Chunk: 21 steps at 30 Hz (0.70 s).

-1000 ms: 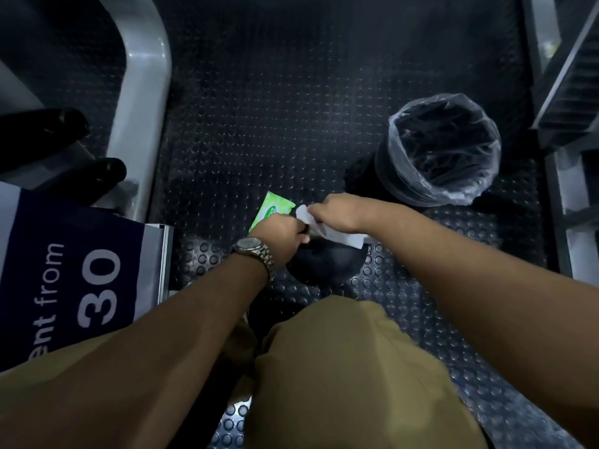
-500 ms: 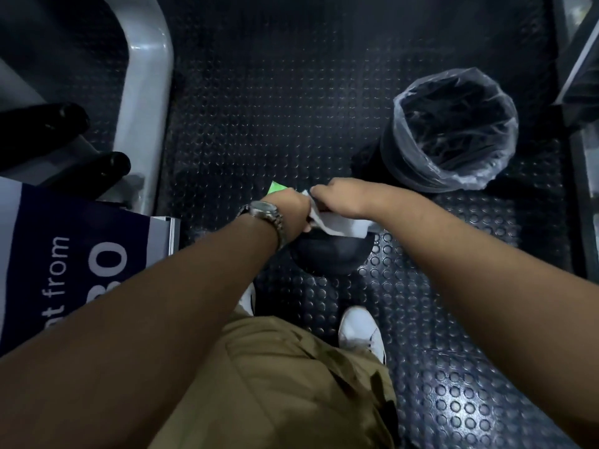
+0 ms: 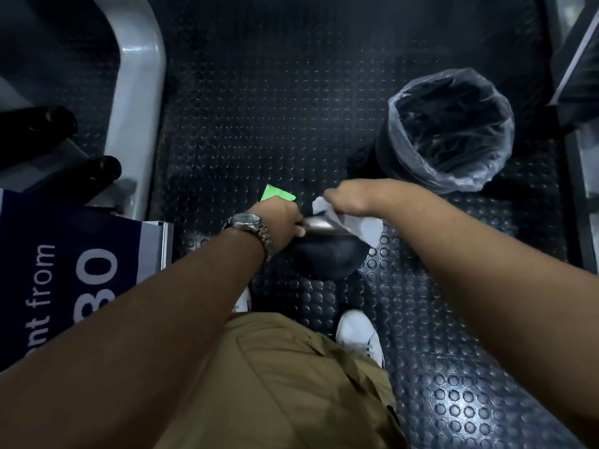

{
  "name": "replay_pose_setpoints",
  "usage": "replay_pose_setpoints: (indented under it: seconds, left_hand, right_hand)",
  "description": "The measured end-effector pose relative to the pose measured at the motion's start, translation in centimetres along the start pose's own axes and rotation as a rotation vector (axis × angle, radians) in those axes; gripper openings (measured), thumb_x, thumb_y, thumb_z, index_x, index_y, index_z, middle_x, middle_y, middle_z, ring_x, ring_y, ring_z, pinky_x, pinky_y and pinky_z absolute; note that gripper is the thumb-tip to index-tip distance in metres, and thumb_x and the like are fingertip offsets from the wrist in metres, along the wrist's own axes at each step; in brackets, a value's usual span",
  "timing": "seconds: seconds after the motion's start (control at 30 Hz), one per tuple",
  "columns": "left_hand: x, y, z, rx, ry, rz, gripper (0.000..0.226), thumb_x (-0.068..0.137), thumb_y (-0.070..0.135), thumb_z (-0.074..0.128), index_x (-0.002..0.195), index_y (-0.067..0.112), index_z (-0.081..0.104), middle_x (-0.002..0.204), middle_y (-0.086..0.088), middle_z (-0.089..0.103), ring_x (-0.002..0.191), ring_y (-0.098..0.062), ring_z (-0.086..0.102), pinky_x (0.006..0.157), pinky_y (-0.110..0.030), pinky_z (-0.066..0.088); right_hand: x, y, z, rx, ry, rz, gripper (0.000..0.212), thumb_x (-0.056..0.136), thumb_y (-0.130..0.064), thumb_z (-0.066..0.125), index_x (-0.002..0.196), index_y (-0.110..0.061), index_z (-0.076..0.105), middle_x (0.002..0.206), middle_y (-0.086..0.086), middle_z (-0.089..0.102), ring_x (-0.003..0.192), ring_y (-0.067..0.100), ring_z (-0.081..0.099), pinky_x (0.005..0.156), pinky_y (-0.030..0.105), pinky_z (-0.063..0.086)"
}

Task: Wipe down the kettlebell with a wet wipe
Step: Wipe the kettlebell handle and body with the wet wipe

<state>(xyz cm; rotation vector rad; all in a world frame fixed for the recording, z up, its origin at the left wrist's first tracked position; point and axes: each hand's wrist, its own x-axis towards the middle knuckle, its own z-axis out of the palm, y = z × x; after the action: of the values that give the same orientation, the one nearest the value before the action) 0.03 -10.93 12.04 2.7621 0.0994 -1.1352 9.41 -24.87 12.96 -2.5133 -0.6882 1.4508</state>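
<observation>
Seen from the head camera, the kettlebell (image 3: 330,259) sits on the studded rubber floor (image 3: 259,124), just ahead of the person's white shoe (image 3: 359,338). The left hand (image 3: 278,217), a watch (image 3: 249,223) on its wrist, curls round the left end of the handle (image 3: 319,224). The right hand (image 3: 350,197) grips the wet wipe (image 3: 364,226), which is draped over the handle's right side. Half a second ago the two hands were touching; now they are apart, with a shiny stretch of handle showing between them. More of the green wipe packet (image 3: 277,193) shows beyond the left hand. The lined bin (image 3: 421,170) stands near, past the right arm.
</observation>
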Motion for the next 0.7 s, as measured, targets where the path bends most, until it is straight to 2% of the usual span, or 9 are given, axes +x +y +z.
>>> replay_pose_setpoints:
  seconds: [0.1,0.13,0.2,0.23,0.33,0.47,0.53,0.6,0.7]
  left_hand:
    - [-0.2,0.2,-0.2,0.037,0.024,0.003,0.033,0.105,0.034,0.055,0.129,0.014,0.066,0.122,-0.011,0.067,0.115,-0.029,0.062,0.084,-0.032,0.044]
    - [-0.2,0.2,-0.2,0.029,0.045,0.014,0.030,0.105,0.031,0.056,0.127,0.013,0.067,0.122,-0.011,0.068,0.114,-0.029,0.062,0.085,-0.032,0.045]
    - [-0.3,0.3,-0.3,0.021,0.056,0.008,0.025,0.103,0.027,0.056,0.120,0.013,0.069,0.119,-0.010,0.069,0.112,-0.029,0.063,0.084,-0.031,0.044]
    - [-0.4,0.3,-0.3,0.024,0.046,0.001,0.025,0.103,0.027,0.056,0.119,0.013,0.070,0.119,-0.009,0.069,0.112,-0.029,0.063,0.084,-0.031,0.044]
    - [-0.6,0.5,-0.6,0.028,-0.012,-0.009,0.033,0.105,0.034,0.054,0.127,0.014,0.068,0.124,-0.010,0.067,0.115,-0.028,0.061,0.085,-0.031,0.044]
    - [-0.4,0.6,-1.1,0.039,-0.084,-0.031,0.038,0.106,0.037,0.051,0.131,0.013,0.065,0.123,-0.011,0.065,0.115,-0.027,0.061,0.079,-0.030,0.041]
    - [-0.5,0.9,-1.2,0.062,-0.084,-0.038,0.038,0.107,0.036,0.051,0.132,0.012,0.064,0.125,-0.012,0.065,0.117,-0.028,0.061,0.079,-0.030,0.040]
    - [-0.6,1.0,-1.1,0.069,-0.049,-0.033,0.034,0.107,0.032,0.052,0.133,0.012,0.063,0.129,-0.011,0.065,0.118,-0.028,0.061,0.083,-0.031,0.042]
    - [-0.9,1.3,-1.1,0.051,-0.039,-0.048,0.032,0.108,0.029,0.051,0.134,0.014,0.063,0.133,-0.007,0.064,0.122,-0.025,0.060,0.089,-0.028,0.043]
  right_hand:
    - [-0.5,-1.7,-0.1,0.024,-0.035,-0.060,0.034,0.110,-0.021,0.032,0.100,-0.011,0.062,0.127,0.017,0.063,0.089,0.024,0.053,0.076,0.028,0.036]
    - [-0.6,-2.4,0.1,0.061,-0.042,-0.089,0.036,0.110,-0.020,0.031,0.105,-0.009,0.064,0.133,0.019,0.062,0.096,0.028,0.058,0.079,0.028,0.041]
    - [-0.4,-3.2,0.5,0.074,-0.030,-0.113,0.040,0.111,-0.020,0.030,0.124,-0.001,0.062,0.138,0.023,0.057,0.120,0.037,0.056,0.094,0.034,0.042]
    - [-0.4,-3.2,0.7,0.060,-0.025,-0.115,0.041,0.110,-0.022,0.029,0.122,-0.002,0.063,0.138,0.023,0.058,0.121,0.038,0.055,0.095,0.037,0.041]
    - [-0.7,-1.5,0.3,-0.014,-0.006,-0.070,0.039,0.109,-0.029,0.030,0.090,-0.016,0.061,0.131,0.018,0.062,0.096,0.030,0.055,0.082,0.032,0.034]
    - [-1.3,0.9,-0.5,0.042,-0.003,0.055,0.041,0.110,-0.029,0.028,0.102,-0.011,0.064,0.131,0.016,0.061,0.104,0.028,0.052,0.084,0.028,0.032]
    - [-1.2,-0.1,-0.1,0.018,-0.021,0.015,0.044,0.110,-0.033,0.029,0.105,-0.010,0.066,0.130,0.014,0.060,0.104,0.028,0.054,0.086,0.029,0.033]
    - [-0.2,-1.5,1.0,0.007,0.002,-0.032,0.045,0.107,-0.040,0.032,0.090,-0.013,0.063,0.120,0.012,0.062,0.093,0.025,0.054,0.085,0.033,0.035]
    - [0.4,-2.4,2.0,-0.004,0.036,-0.057,0.047,0.107,-0.043,0.028,0.105,-0.013,0.065,0.114,0.012,0.060,0.096,0.027,0.049,0.085,0.033,0.036]
